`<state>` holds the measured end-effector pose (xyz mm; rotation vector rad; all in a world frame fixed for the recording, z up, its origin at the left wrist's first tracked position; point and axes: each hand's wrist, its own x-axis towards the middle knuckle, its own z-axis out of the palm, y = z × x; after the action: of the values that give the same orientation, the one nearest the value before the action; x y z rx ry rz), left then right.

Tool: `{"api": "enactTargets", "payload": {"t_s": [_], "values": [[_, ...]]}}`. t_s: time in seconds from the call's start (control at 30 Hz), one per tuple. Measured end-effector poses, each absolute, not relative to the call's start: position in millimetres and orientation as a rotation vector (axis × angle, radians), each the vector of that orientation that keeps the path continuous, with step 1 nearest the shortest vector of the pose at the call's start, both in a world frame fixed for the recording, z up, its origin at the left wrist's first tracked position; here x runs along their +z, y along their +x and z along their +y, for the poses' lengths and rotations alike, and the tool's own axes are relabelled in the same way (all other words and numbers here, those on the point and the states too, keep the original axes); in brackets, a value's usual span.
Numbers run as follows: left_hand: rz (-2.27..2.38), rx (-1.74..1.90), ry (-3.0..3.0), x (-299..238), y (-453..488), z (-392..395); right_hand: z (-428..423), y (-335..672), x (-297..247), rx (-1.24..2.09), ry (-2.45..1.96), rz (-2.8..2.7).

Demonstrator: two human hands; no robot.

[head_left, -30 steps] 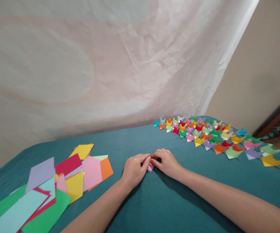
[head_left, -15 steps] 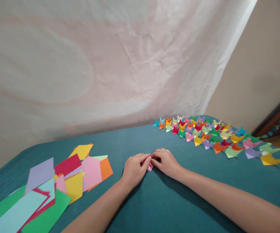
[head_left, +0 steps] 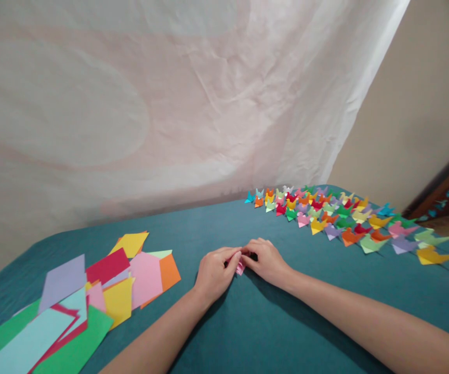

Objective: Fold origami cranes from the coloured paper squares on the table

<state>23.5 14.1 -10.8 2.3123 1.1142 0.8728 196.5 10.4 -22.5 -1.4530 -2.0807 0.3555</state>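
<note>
My left hand [head_left: 214,272] and my right hand [head_left: 266,261] meet in the middle of the teal tablecloth [head_left: 271,327]. Both pinch a small folded pink paper piece [head_left: 240,267], of which only a corner shows between the fingertips. The fingers of both hands are curled closed around it, low against the cloth.
A loose pile of coloured paper sheets [head_left: 84,296] lies at the left front. Rows of several folded paper birds [head_left: 341,218] in many colours stretch along the right rear of the table. A creased white sheet [head_left: 170,104] hangs behind, with a beige wall at the right.
</note>
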Motion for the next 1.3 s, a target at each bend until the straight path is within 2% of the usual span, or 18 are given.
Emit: {"api": "enactTargets", "payload": {"t_s": [0.87,1.17,1.3], "values": [[1.105,0.76,2.493,-13,20,19,12,198,-22,0.385,-1.451,-2.086],[1.113,0.797,2.494,-17,18,21,10,214,-20,0.542,-1.178,-2.089],[1.122,0.777,2.509,-18,16,22,2,220,-15,0.445,-0.992,-2.302]]}}
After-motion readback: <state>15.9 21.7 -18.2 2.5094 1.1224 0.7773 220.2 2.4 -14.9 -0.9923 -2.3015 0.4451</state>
